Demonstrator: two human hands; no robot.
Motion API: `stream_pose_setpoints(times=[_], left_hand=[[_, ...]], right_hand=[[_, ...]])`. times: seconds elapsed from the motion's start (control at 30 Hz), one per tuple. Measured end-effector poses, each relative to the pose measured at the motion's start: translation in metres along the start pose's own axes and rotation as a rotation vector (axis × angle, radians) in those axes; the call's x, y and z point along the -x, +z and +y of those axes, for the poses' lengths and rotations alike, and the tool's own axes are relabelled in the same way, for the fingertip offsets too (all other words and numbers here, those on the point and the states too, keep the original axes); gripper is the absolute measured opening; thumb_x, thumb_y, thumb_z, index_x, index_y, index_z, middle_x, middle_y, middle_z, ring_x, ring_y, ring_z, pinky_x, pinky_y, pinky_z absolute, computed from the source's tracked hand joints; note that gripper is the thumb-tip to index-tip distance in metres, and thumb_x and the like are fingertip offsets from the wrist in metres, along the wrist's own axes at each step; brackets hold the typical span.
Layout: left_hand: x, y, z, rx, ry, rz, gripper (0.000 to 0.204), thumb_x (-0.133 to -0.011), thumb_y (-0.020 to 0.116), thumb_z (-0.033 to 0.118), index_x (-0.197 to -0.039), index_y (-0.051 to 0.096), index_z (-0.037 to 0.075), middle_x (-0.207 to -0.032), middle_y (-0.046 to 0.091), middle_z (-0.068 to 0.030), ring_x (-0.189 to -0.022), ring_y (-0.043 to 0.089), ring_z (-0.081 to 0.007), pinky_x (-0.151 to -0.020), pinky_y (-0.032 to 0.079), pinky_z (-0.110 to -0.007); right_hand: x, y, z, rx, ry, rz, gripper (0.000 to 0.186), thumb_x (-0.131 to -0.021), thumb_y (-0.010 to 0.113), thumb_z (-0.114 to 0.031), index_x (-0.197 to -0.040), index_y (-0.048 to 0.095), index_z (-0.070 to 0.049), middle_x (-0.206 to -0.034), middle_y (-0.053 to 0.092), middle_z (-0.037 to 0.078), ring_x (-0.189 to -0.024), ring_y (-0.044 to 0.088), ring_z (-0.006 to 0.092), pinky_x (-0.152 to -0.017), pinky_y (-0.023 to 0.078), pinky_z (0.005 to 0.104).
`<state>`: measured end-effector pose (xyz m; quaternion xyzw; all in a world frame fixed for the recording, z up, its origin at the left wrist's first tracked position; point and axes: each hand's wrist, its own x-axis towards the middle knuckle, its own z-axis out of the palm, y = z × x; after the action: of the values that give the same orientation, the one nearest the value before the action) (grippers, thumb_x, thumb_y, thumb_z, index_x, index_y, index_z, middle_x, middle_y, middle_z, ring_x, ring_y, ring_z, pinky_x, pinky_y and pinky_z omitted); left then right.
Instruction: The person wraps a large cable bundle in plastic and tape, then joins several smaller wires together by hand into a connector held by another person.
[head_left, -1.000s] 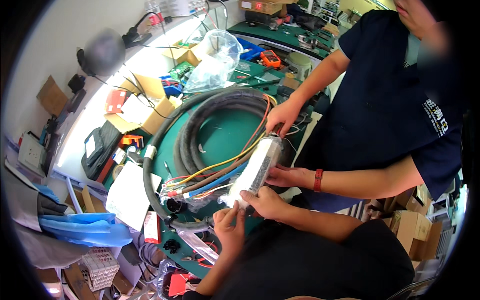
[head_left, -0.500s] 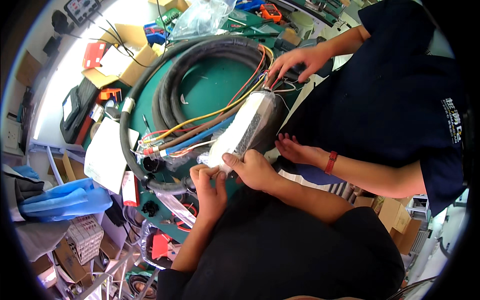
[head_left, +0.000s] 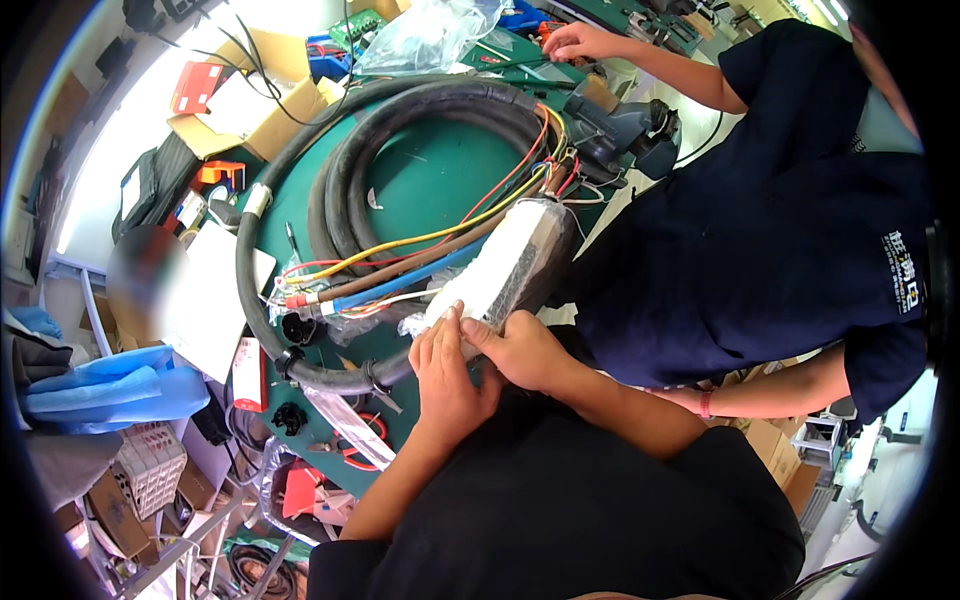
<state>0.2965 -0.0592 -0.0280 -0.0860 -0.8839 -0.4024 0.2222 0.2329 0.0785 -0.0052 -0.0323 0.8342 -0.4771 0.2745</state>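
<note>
Beside the cable coil lies a long white bundle [head_left: 490,265] in clear, bubbly plastic wrap, tilted away from me. My left hand [head_left: 448,375] is closed at its near end, with fingertips pressed on the wrap. Against the same end, my right hand [head_left: 522,350] is closed with its thumb on top, close to the left fingers. What lies beneath my fingers is hidden. Near the far end, thin coloured wires [head_left: 560,165] come together. Yellow, brown and blue wires [head_left: 400,275] run alongside the bundle. The thick black cable [head_left: 325,200] loops over the green table.
A co-worker in dark blue [head_left: 740,230] stands at the right, one hand [head_left: 580,42] reaching over the far table. A grey power tool [head_left: 625,130], an open cardboard box [head_left: 250,110], white paper [head_left: 205,285] and red-handled scissors [head_left: 370,440] lie around. A lined bin [head_left: 275,490] stands below.
The co-worker's hand has left the wires and moved to the far table; the other has drawn back. My left fingers have shifted up onto the wrap. My right hand stays at the bundle's end.
</note>
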Motion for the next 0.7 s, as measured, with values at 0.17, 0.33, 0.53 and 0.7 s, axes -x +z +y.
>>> stream_pose_setpoints(times=[0.17,0.33,0.53,0.7], left_hand=[[0.004,0.017,-0.016,-0.097,0.05,0.135,0.076,-0.073,0.082,0.016,-0.137,0.045,-0.003,-0.136,0.056,-0.0219,-0.12,0.058,-0.0367,-0.102,0.042,-0.047],[0.005,0.019,-0.023,-0.047,0.081,0.246,0.062,-0.069,0.083,0.022,-0.122,0.058,0.001,-0.127,0.064,-0.0169,-0.116,0.061,-0.0327,-0.1,0.046,-0.043],[0.006,0.016,-0.02,-0.067,0.094,0.273,0.052,-0.074,0.074,0.02,-0.121,0.059,0.001,-0.12,0.064,-0.0136,-0.114,0.061,-0.0304,-0.099,0.048,-0.044],[0.006,0.019,-0.016,-0.123,0.063,0.413,0.048,-0.071,0.072,0.016,-0.116,0.061,0.001,-0.115,0.065,-0.0129,-0.108,0.063,-0.03,-0.095,0.05,-0.043]], right_hand=[[-0.011,-0.006,0.009,0.047,-0.028,-0.037,0.077,-0.092,0.055,-0.064,-0.068,0.067,0.008,-0.064,0.065,0.024,-0.07,0.07,0.0368,-0.065,0.053,0.0442],[0.0,-0.011,-0.017,-0.054,-0.021,-0.056,0.064,-0.096,0.058,-0.052,-0.075,0.068,0.007,-0.058,0.062,0.009,-0.061,0.063,0.0192,-0.058,0.049,0.0373],[0.002,-0.023,-0.024,-0.036,0.135,-0.181,0.067,-0.103,0.037,-0.06,-0.056,0.045,-0.013,-0.048,0.039,-0.002,-0.037,0.038,0.0094,-0.037,0.031,0.0268],[-0.002,-0.019,-0.022,-0.15,0.126,-0.153,0.064,-0.102,0.035,-0.063,-0.061,0.043,-0.014,-0.05,0.034,-0.003,-0.038,0.034,0.0101,-0.037,0.032,0.0267]])
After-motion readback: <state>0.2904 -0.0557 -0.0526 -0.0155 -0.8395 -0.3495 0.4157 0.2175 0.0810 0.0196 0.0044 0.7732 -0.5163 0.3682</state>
